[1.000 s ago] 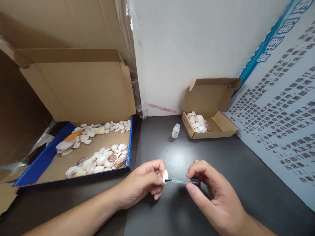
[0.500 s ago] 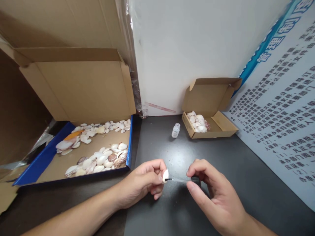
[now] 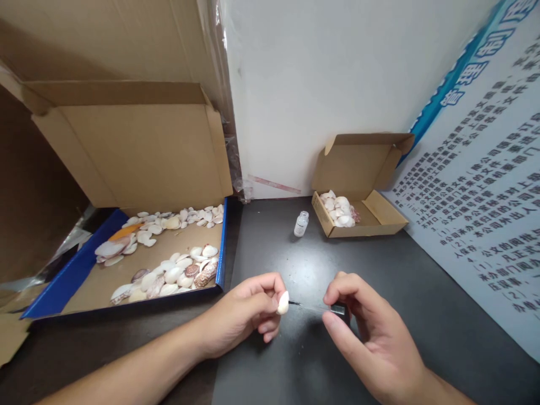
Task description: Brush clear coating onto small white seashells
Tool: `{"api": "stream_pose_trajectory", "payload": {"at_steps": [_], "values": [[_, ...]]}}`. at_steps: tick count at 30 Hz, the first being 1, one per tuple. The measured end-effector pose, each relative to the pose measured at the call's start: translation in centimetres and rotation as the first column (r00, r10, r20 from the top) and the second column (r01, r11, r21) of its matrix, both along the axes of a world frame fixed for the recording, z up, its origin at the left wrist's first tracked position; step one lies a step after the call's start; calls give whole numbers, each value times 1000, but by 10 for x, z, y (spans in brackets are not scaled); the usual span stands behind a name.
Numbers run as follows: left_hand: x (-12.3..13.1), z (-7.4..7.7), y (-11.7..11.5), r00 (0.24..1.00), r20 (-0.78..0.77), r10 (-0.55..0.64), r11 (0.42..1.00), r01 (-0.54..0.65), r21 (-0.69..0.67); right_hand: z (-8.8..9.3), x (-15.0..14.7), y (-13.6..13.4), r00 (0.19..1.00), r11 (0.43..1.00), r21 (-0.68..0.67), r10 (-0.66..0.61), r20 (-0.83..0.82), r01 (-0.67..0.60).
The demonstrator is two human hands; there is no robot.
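My left hand (image 3: 257, 306) pinches a small white seashell (image 3: 283, 304) between thumb and fingers above the dark tabletop. In my right hand (image 3: 367, 326) is a small brush (image 3: 337, 309) with a black cap-like handle and a thin clear stem. Its dark tip points left and lies right beside the shell's edge; whether it touches cannot be made out. Behind the hands, a small clear bottle (image 3: 301, 224) with a pale label stands upright without a cap on the table.
At the left lies an open blue-edged cardboard box (image 3: 90, 289) with several groups of shells. A smaller open cardboard box (image 3: 367, 229) at the back right holds white shells (image 3: 338, 209). A white panel (image 3: 312, 101) rises behind; a printed poster (image 3: 476, 185) stands at right.
The brush tip has shifted from over the shell's face to its right edge. My right hand has moved slightly right, and more of the black handle shows. The shell has turned a little.
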State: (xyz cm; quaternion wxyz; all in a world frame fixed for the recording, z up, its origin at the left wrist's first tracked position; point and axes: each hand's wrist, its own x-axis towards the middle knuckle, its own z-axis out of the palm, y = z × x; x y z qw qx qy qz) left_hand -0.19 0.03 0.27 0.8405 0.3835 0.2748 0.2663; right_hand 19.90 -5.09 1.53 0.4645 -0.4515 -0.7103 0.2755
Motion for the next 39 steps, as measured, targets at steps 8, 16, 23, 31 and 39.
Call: {"api": "stream_pose_trajectory", "payload": {"at_steps": [8,16,23,31,39], "values": [[-1,-2,-1,1000,30,-4,1000,3,16,-1,1,-1,1000,1000,-4,10,-3,-10],[-1,-2,-1,999,31,-9,1000,9,12,2,-1,-1,1000,1000,31,-7,-8,8],[-1,-2,-1,999,41,-2,1000,1,11,1,0,1,1000,1000,-2,19,-16,-19],[-2,-2,-1,999,49,-22,1000,23,-10,0,0,0,1000,1000,-19,20,-1,-20],[-1,-2,-1,997,71,-12,1000,11,8,-2,0,0,1000,999,-29,24,-2,-24]]}}
